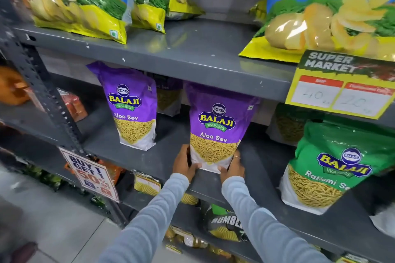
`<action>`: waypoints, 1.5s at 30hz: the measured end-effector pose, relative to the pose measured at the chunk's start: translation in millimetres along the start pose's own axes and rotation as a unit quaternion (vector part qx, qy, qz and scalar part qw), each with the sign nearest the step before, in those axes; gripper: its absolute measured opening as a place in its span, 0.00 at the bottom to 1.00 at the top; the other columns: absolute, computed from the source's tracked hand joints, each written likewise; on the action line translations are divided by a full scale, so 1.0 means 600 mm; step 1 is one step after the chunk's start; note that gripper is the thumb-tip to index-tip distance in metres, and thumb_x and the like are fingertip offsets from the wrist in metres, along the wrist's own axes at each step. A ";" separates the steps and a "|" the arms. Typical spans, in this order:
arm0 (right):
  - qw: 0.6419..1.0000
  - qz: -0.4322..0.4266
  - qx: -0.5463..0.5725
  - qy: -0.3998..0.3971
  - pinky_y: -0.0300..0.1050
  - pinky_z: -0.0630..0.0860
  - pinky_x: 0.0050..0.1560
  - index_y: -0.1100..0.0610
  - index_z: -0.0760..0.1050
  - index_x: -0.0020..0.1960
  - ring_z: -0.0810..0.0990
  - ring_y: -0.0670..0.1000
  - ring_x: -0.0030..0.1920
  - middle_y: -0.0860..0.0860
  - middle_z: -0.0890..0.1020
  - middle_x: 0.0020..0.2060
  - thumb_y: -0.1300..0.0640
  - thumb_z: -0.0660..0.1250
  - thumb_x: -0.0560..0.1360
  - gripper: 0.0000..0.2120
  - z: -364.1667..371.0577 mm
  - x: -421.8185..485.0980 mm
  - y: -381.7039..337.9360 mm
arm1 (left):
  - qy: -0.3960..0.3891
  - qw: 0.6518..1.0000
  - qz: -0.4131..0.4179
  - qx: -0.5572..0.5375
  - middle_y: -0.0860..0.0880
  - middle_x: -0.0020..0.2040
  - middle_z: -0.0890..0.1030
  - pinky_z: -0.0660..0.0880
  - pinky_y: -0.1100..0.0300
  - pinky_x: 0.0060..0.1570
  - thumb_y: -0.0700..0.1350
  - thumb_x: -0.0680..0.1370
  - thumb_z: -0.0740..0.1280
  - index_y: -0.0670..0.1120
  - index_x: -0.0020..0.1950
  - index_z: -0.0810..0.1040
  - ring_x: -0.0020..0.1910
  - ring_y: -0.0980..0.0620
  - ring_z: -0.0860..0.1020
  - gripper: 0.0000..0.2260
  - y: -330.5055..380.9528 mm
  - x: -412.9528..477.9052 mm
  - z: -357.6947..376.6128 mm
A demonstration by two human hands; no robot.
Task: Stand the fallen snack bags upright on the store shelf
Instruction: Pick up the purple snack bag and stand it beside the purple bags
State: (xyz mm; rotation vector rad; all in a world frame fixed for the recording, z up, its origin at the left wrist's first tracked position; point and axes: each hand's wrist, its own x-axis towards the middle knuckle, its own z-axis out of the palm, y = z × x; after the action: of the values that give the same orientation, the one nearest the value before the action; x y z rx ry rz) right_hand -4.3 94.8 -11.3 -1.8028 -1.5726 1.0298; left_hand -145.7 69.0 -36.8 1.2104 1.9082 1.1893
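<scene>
A purple Aloo Sev bag (217,126) stands upright on the grey middle shelf (162,156), near its front edge. My left hand (183,163) grips its lower left corner and my right hand (233,166) grips its lower right corner. A second purple Aloo Sev bag (130,107) stands upright to the left, untouched. Behind these two, another purple bag (168,96) is partly hidden. A green Ratlami Sev bag (324,168) stands upright at the right.
Blue and yellow chip bags (85,0) sit on the top shelf, one large bag (333,10) at right above a yellow price sign (339,85). A "Buy 1 Get 1" sign (92,175) hangs on the left upright. Lower shelves hold more snack bags (226,224).
</scene>
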 end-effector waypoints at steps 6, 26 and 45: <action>1.000 0.003 -0.008 -0.002 0.53 0.70 0.62 0.58 0.59 0.69 0.74 0.65 0.61 0.62 0.74 0.63 0.63 0.68 0.70 0.31 0.023 -0.003 0.003 | -0.023 0.998 0.011 0.060 0.46 0.59 0.80 0.72 0.49 0.63 0.44 0.68 0.72 0.49 0.61 0.68 0.60 0.41 0.75 0.24 -0.023 0.013 -0.022; 1.000 -0.009 -0.026 0.008 0.51 0.70 0.62 0.59 0.61 0.67 0.74 0.65 0.62 0.61 0.75 0.62 0.62 0.67 0.71 0.27 0.042 0.010 0.011 | -0.013 0.997 0.002 0.077 0.45 0.58 0.82 0.71 0.56 0.60 0.45 0.68 0.75 0.43 0.57 0.74 0.59 0.44 0.78 0.21 -0.032 0.021 -0.031; 0.952 -0.038 0.221 0.211 0.30 0.77 0.43 0.55 0.76 0.43 0.79 0.31 0.35 0.56 0.80 0.38 0.72 0.69 0.68 0.13 -0.165 -0.109 0.230 | 0.125 0.982 0.136 0.025 0.38 0.71 0.67 0.60 0.52 0.70 0.41 0.71 0.71 0.44 0.72 0.61 0.71 0.44 0.63 0.32 -0.039 -0.128 0.044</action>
State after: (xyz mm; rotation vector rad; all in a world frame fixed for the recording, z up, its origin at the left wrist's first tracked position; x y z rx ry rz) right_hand 153.8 14.4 -52.4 -1.5105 -1.0457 0.8110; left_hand -101.1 4.3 -68.7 1.4421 2.0083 1.5055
